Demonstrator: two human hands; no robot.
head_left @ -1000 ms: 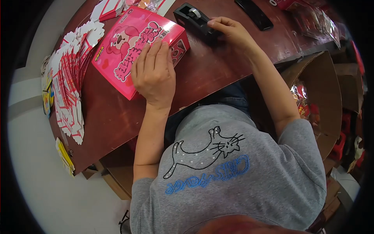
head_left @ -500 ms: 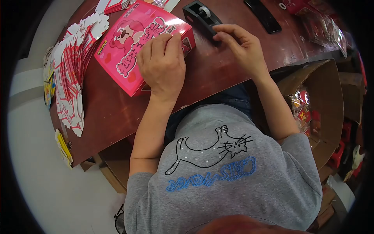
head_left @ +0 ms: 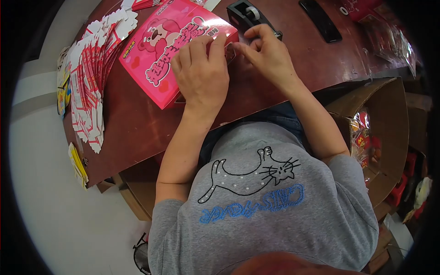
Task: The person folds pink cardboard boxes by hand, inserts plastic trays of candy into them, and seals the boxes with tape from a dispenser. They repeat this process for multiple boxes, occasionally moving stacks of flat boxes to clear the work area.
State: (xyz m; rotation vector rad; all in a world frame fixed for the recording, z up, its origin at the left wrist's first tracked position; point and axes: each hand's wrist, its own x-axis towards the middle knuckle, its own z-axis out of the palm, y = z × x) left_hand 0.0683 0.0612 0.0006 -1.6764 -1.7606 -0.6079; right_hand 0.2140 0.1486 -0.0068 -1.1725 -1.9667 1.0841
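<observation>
A pink box (head_left: 158, 59) with a cartoon bear and large lettering lies on the table. My left hand (head_left: 201, 75) rests on its top near the right end, fingers bent down over the edge and gripping it. Close by, my right hand (head_left: 268, 57) has its thumb stretched to the box's right side, with the index fingertip apart from it. Whether something thin or clear sits at that thumb is too small to tell. Just behind the right hand stands a black tape dispenser (head_left: 238, 17) with a small roll (head_left: 252, 13).
A fanned stack of red-and-white folded cards (head_left: 89, 82) lies along the left. A black phone (head_left: 321, 20) lies at the back right, near clear plastic packets (head_left: 389, 41). Beside my right arm, an open cardboard box (head_left: 385, 123) holds wrapped packets (head_left: 360, 133). The table (head_left: 133, 142) is dark red.
My right hand has moved left from the tape dispenser's front end to the pink box's side. The left hand stays on the box. The whole view has shifted slightly.
</observation>
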